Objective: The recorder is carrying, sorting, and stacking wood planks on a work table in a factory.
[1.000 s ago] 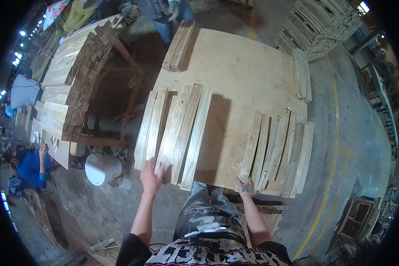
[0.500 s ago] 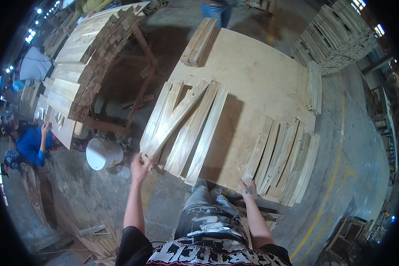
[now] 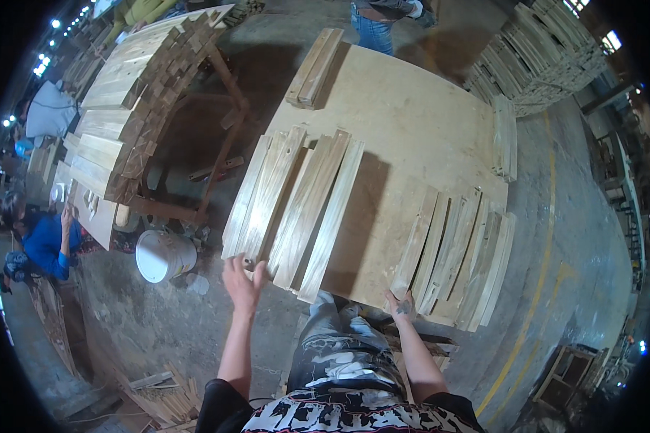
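On a large plywood-topped table (image 3: 412, 101) in front of me lies a left group of pale wooden boards, side by side and pointing away from me. My left hand (image 3: 243, 283) is at the near end of one wide board (image 3: 273, 198) in that group, fingers spread and thumb apart. Beside it are a browner board (image 3: 312, 206) and a narrow pale board (image 3: 334, 220). My right hand (image 3: 400, 304) is closed around the near end of the leftmost board (image 3: 415, 245) in the right group. Its fingertips are partly hidden there.
Two short boards (image 3: 315, 68) lie at the table's far left corner, and more boards (image 3: 504, 137) along its right edge. Left stands a rack of stacked boards (image 3: 115, 108), with a white bucket (image 3: 165, 256) below. A person in blue (image 3: 47, 238) sits at far left; another person's jeans (image 3: 372, 29) show behind the table.
The board that lay slanted across the left group now lies in line with the others. My left hand has shifted slightly right and its fingers have spread. My right hand stays in place.
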The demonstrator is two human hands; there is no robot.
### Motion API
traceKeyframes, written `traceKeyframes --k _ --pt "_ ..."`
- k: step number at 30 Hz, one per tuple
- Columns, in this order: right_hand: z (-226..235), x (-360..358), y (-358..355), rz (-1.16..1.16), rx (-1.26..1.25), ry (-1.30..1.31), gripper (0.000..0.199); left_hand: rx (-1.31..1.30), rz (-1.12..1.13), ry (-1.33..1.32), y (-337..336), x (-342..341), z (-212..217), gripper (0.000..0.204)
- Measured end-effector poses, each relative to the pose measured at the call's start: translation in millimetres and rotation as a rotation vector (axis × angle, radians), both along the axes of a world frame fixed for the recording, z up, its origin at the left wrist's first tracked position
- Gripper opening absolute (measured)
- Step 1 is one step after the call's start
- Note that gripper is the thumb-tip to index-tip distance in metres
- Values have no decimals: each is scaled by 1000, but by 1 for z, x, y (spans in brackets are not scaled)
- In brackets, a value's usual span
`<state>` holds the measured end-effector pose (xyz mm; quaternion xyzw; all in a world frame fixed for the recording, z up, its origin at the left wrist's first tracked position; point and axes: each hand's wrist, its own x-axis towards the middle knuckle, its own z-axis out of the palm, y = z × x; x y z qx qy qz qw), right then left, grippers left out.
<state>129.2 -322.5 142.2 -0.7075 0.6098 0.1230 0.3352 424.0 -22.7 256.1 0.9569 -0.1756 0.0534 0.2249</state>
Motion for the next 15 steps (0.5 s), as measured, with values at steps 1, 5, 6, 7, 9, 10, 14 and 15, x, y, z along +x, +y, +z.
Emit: traceKeyframes --k 1,5,6,7,9,10,14,15 --pt "-6 0 0 -2 -52 -6 88 -79 -27 45 -15 -6 6 52" --pt "-9 -4 -1 -51 20 -145 99 -57 -228 148 -63 -17 4 52" --pt "-1 0 2 -57 26 -152 99 -31 -216 174 -62 -16 -5 50" --pt "9 5 5 -82 102 -186 105 -8 -206 203 -63 -16 -9 49" --pt "18 8 5 -128 174 -228 110 -63 -187 258 -57 -11 -8 38" --pt "8 2 5 -117 150 -241 113 -300 -81 443 -58 -8 -9 33" --pt "-28 -16 3 -141 129 -327 116 -646 96 899 -50 12 4 36" --pt "-35 -15 7 -159 138 -337 116 -629 83 895 -52 12 15 36"
